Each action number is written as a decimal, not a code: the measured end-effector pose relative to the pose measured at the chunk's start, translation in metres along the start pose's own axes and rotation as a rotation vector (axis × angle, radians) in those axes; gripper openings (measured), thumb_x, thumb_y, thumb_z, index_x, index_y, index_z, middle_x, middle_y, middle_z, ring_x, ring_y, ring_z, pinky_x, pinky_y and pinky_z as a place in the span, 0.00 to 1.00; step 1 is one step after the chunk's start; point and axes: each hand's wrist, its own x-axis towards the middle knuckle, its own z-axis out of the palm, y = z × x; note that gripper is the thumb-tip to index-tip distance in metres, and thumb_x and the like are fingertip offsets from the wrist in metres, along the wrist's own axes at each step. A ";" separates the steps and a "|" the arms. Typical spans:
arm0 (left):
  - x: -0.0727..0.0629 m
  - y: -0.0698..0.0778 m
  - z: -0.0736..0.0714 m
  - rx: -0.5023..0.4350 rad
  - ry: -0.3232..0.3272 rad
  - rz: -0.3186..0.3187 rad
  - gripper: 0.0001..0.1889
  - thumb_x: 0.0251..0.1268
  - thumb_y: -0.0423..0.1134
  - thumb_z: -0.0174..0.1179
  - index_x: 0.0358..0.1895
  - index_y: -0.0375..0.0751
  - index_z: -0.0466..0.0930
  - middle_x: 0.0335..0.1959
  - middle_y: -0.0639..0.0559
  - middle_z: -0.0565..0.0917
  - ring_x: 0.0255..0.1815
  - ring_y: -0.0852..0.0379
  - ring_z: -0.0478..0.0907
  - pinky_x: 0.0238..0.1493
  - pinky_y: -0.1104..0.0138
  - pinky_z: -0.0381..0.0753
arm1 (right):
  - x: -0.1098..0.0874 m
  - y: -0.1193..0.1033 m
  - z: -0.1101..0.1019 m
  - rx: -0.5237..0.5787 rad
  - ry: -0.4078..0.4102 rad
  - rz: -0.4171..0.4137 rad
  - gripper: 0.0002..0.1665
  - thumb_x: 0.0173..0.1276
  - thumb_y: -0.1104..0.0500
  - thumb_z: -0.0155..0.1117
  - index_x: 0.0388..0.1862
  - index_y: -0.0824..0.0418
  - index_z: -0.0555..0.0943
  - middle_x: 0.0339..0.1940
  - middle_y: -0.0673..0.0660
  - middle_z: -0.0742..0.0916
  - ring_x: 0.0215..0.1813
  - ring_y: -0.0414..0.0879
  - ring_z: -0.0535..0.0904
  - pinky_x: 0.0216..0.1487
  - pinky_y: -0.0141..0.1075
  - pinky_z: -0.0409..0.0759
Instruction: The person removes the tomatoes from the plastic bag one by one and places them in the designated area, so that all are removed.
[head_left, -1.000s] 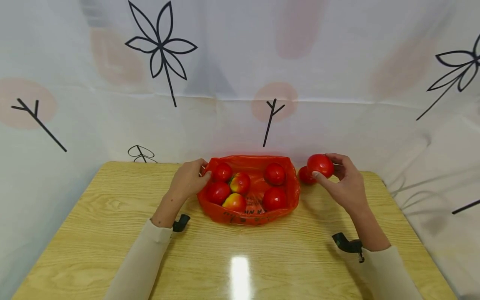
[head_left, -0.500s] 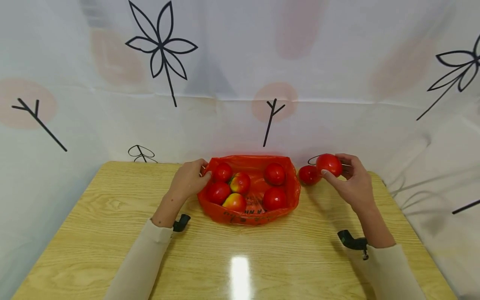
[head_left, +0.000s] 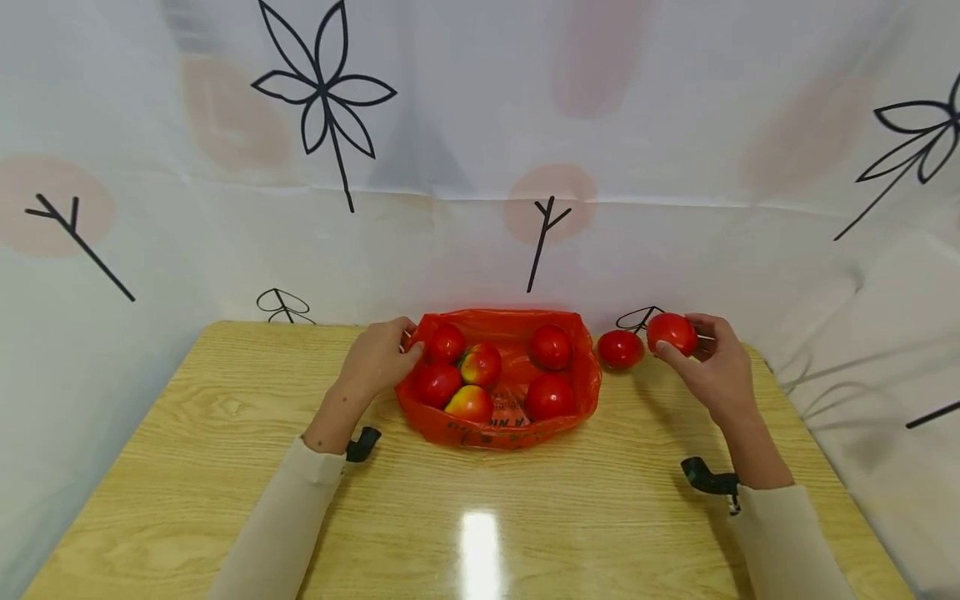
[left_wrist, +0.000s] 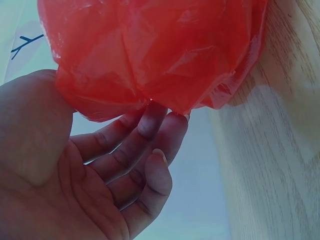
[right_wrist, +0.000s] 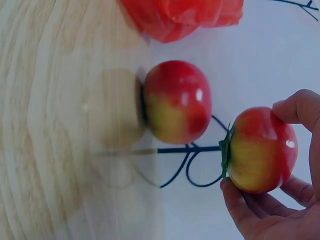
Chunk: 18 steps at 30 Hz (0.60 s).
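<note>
"Above the table [head_left: 480,483], what fills the right grip [head_left: 716,371]?"

"A red fruit [head_left: 671,335], grasped between thumb and fingers, leafy cap [right_wrist: 225,154] facing down. A second fruit [head_left: 620,350] stands near it, toward the left grip [head_left: 377,357]."

"And why is that one clenched?"

"It pinches the nearest end of the red bag [head_left: 487,437], probably to keep it spread around the other fruits [head_left: 550,397] inside."

A staged booth, it seems: printed sheeting [head_left: 465,150] backs and flanks a woodgrain table [head_left: 570,500].

A pale sheet [head_left: 450,250] — plant-patterned — backs a wooden table [head_left: 585,517].
</note>
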 end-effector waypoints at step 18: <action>0.000 0.000 -0.002 0.009 0.015 0.033 0.15 0.75 0.43 0.61 0.54 0.35 0.83 0.36 0.47 0.85 0.32 0.49 0.78 0.32 0.61 0.79 | 0.003 0.028 0.001 -0.009 -0.060 0.063 0.44 0.76 0.48 0.67 0.80 0.67 0.61 0.73 0.72 0.73 0.65 0.63 0.72 0.42 0.17 0.73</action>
